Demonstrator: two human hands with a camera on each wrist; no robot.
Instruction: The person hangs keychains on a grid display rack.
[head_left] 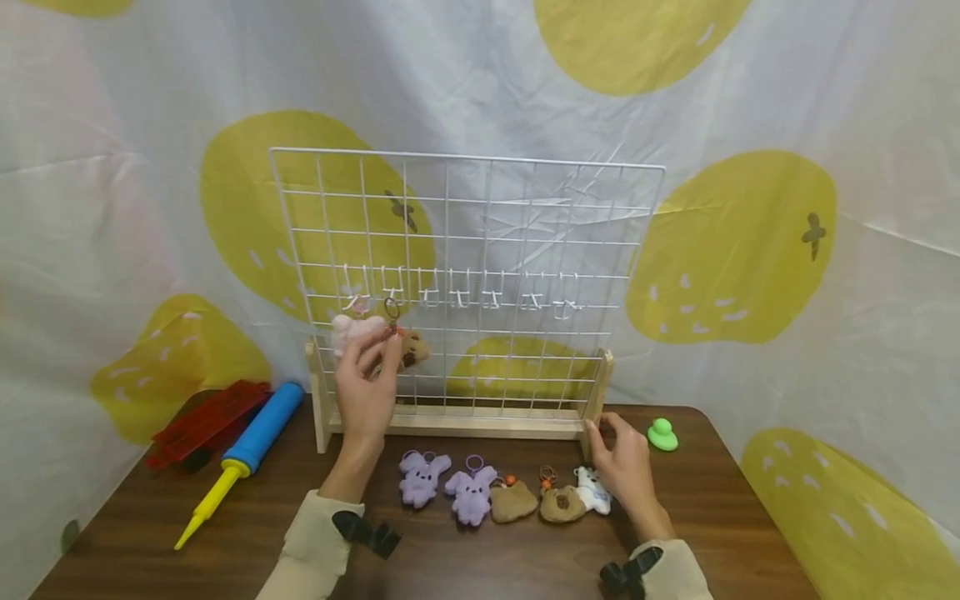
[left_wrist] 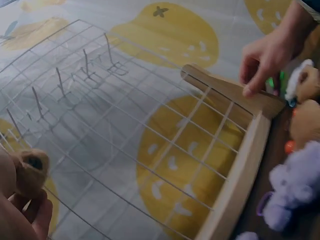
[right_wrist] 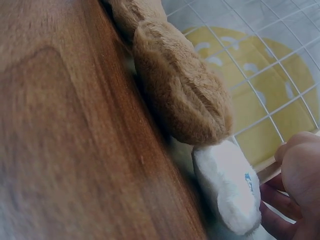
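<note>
Brown plush (head_left: 414, 348) in left hand (head_left: 366, 379), ring (head_left: 386, 306) raised near the hooks (head_left: 459, 298)

Left hand: narrow, its thumb and fingers pinching the brown plush near the orange bead (head_left: 399, 332). The plush is before the left part of the grid (head_left: 472, 156), just beside a pink plush (head_left: 345, 333) that appears to hang there. The ring rises above the fingertips; whether it touches a hook cannot be told.

Right hand (head_left: 626, 460): thumb and fingers closed about the right post of the stand (head_left: 598, 387). How firmly it presses cannot be told.

Table (head_left: 480, 575): a white plush (head_left: 592, 492) lies near the right hand.

Method, in my judgement: the pinch below the ring is sound, as it leaves the loop clear. The ring should be turned to face the hook's tip, passed over it, then lowered until the hook takes the weight. The pink plush crowds that side and could be knocked. The right hand should brace the stand throughout, since a push could tip the grid.
</note>
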